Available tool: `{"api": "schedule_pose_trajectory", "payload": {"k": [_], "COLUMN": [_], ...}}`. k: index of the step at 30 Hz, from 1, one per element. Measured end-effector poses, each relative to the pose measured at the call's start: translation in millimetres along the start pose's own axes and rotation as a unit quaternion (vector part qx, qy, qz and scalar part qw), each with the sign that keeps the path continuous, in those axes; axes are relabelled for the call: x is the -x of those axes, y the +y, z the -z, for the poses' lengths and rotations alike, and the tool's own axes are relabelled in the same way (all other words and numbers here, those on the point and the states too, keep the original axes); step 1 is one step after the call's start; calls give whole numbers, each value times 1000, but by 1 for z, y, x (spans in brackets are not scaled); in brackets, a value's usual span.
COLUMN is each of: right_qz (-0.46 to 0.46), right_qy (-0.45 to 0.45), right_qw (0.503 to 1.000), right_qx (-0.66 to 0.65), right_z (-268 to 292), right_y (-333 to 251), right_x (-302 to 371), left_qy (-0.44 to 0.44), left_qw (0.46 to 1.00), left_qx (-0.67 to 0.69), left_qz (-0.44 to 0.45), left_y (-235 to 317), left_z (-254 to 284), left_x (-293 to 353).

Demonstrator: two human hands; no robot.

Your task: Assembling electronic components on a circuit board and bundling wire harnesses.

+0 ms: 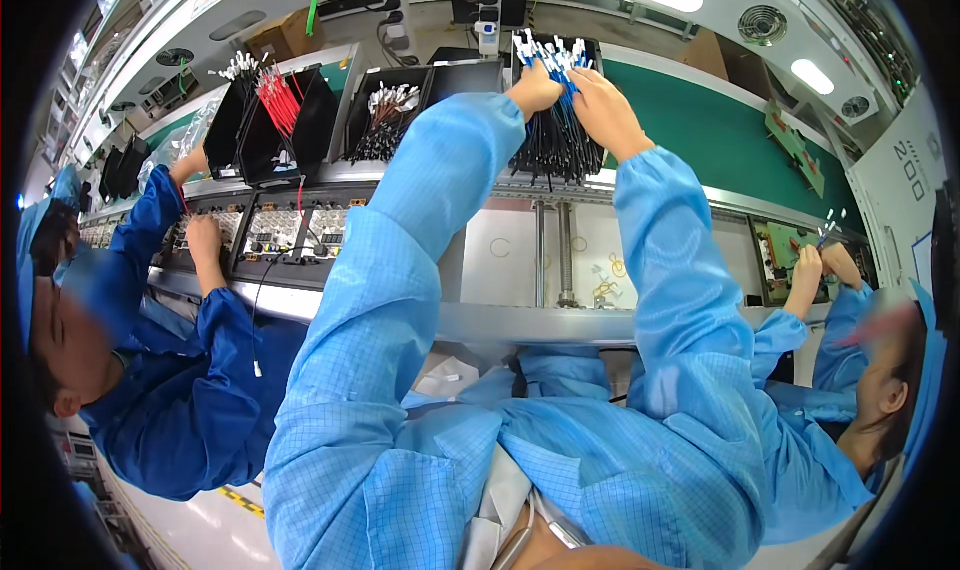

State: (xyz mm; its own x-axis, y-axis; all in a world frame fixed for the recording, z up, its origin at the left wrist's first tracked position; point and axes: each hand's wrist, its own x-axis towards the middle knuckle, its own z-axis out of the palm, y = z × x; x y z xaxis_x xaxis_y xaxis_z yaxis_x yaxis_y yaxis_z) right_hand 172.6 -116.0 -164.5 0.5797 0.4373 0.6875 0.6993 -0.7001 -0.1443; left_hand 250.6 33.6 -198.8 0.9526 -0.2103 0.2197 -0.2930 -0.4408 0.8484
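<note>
A thick bunch of black and blue cables (553,142) with white connectors stands in a black bin across the rail from me. At its top left, my left hand (537,88) is closed on some of the blue cables just below their connectors. My right hand (606,112) reaches into the same bunch from the right. Its fingers are close together and bent against the cables; their tips are partly hidden among the connectors. Both of my arms, in light blue sleeves, stretch forward over the metal rail (500,322).
Left of the bunch stand a bin of brown and black cables (385,120) and a bin with red cables (278,100). A dark-sleeved co-worker (200,390) handles circuit boards at left; another (800,450) holds cables at right. Yellow loops (606,282) lie on the white surface.
</note>
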Motion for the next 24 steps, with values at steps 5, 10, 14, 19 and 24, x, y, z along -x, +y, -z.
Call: {"api": "schedule_pose_trajectory", "payload": {"k": [5,10,14,19,24], "right_qz": [-98,-198,-117,-131,48], "right_qy": [-175,-285,-303,-253,-21], "right_qw": [973,915,936,952,985], "right_qx": [117,205,132,111,-163], "right_z": [-42,-52,-65,-12,45], "right_y": [38,65,38,3,-130], "right_x": [-18,10,-27,-23,20], "left_qy": [59,-51,250,171,102], "left_qw": [940,867,899,927,935], "left_qx": [-332,-495,-256,-329,-158], "left_qz": [40,8,252,-54,-302], "left_y": [-21,9,-8,18,123], "left_z": [-42,-76,-43,-29,53], "left_x": [-25,-7,-37,23,271]}}
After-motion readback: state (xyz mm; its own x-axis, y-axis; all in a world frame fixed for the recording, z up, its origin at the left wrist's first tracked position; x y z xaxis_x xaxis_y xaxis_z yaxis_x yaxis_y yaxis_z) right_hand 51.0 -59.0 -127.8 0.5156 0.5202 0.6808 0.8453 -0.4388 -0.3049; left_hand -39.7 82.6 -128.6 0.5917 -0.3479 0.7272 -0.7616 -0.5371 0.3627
